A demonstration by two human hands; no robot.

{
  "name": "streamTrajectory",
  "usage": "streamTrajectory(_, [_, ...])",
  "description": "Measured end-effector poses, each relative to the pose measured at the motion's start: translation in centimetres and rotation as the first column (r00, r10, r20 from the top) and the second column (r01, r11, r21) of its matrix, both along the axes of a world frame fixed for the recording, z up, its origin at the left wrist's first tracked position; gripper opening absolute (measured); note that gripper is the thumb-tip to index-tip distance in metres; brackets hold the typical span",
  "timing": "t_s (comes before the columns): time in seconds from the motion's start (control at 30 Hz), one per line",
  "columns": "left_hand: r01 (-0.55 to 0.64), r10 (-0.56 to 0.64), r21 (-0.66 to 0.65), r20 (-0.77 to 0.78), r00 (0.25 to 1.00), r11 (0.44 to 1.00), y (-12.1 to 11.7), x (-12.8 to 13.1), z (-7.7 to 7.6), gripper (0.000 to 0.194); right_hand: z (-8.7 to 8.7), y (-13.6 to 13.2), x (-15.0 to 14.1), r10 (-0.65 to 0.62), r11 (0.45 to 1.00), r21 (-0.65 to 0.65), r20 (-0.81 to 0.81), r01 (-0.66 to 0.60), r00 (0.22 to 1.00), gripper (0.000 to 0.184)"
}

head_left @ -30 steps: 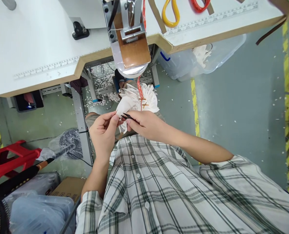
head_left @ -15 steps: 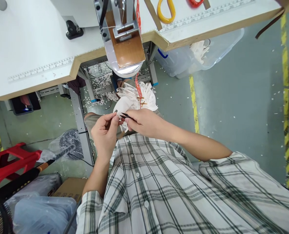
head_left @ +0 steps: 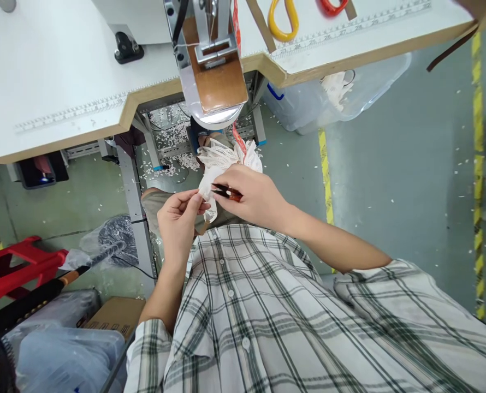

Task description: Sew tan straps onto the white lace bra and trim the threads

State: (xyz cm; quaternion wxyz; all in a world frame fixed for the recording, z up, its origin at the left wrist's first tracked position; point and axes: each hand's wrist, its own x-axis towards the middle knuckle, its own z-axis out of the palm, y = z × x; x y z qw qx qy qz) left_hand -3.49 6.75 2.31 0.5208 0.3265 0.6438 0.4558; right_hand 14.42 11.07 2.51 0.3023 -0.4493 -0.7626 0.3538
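My left hand (head_left: 179, 215) pinches the edge of a white fabric piece (head_left: 207, 177) between thumb and fingers, above my lap. Black-bladed thread snips (head_left: 226, 192) with some orange-red on the handle are in my right hand (head_left: 257, 191). Their blades point left toward the fabric and stand apart at the tips. Behind both hands lies a bunch of white lacy pieces (head_left: 218, 153) with a red strip (head_left: 239, 141) hanging over it. My right hand covers part of this bunch and the snips' handle.
A sewing machine arm (head_left: 220, 87) juts out from the white table's edge (head_left: 153, 94) just beyond my hands. Yellow-handled scissors (head_left: 283, 22) lie on the table. A clear plastic bin (head_left: 292, 106) stands below it. At the left are a red stool (head_left: 22, 267) and a cardboard box (head_left: 116, 316).
My right hand has drawn back and turned, so the snips' blades and handle show more. The white piece has shifted and now hangs lower between the hands.
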Motion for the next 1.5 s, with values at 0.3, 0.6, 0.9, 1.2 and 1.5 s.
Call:
streamTrajectory(0.3, [0.088,-0.063,0.106,-0.221,0.973,0.990,-0.4,0.4,0.2,0.019,-0.4,0.2,-1.0,0.103,0.995,-0.041,0.283,-0.095,0.953,0.018])
streamTrajectory(0.6, [0.023,-0.019,0.030,-0.132,0.991,0.999,0.8,-0.7,-0.3,0.017,-0.5,1.2,0.0,0.086,0.902,-0.407,-0.158,-0.145,0.984,0.016])
streamTrajectory(0.9, [-0.010,0.009,-0.017,-0.029,1.000,1.000,0.7,-0.5,0.6,0.017,-0.7,0.2,-0.4,0.044,0.939,-0.337,-0.093,-0.073,0.995,0.028])
streamTrajectory(1.2, [0.004,-0.001,0.035,-0.100,0.995,0.999,0.6,-0.4,1.0,0.016,0.9,-1.0,-1.3,0.140,0.849,-0.504,-0.070,-0.156,0.988,0.016])
streamTrajectory(1.5, [0.046,-0.038,0.047,-0.160,0.986,0.998,0.4,-0.7,1.0,0.017,0.9,-0.8,-1.4,0.162,0.857,-0.489,-0.040,-0.161,0.986,0.020])
